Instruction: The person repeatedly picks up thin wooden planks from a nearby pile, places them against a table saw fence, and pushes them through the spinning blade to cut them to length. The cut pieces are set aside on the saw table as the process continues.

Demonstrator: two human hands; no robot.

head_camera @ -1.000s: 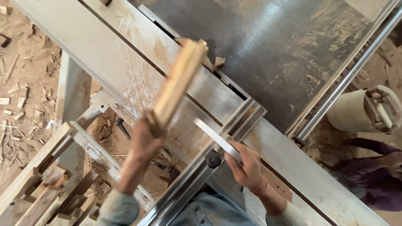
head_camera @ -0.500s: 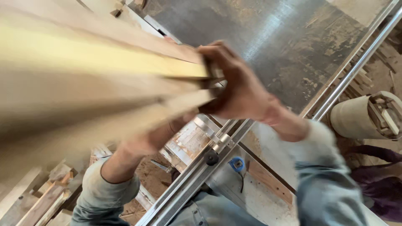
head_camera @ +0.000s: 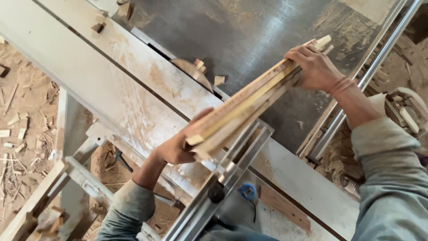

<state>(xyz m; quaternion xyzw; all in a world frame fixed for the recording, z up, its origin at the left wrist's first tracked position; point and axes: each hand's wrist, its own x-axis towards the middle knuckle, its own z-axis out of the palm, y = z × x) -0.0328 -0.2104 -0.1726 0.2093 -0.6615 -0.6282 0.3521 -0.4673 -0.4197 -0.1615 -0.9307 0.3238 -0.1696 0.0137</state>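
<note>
A bundle of long thin wooden strips [head_camera: 249,100] lies slanted over the table saw, from lower left to upper right. My left hand [head_camera: 178,147] grips the near end of the bundle. My right hand [head_camera: 314,67] clasps the far end, above the dark steel saw table [head_camera: 267,27]. The round saw blade [head_camera: 194,73] pokes up just left of the bundle, dusted with sawdust. The bundle sits over the sliding metal fence rail [head_camera: 232,169].
Small wood offcuts [head_camera: 218,80] rest by the blade and on the pale sawdust-covered side table [head_camera: 111,76]. Scraps litter the floor at left [head_camera: 13,129]. A chrome guide bar [head_camera: 370,76] runs at right beside a bucket of offcuts [head_camera: 408,114].
The bundle, held up close to the camera half a second ago, has come down onto the saw table. My right hand has moved from the rail to the bundle's far end.
</note>
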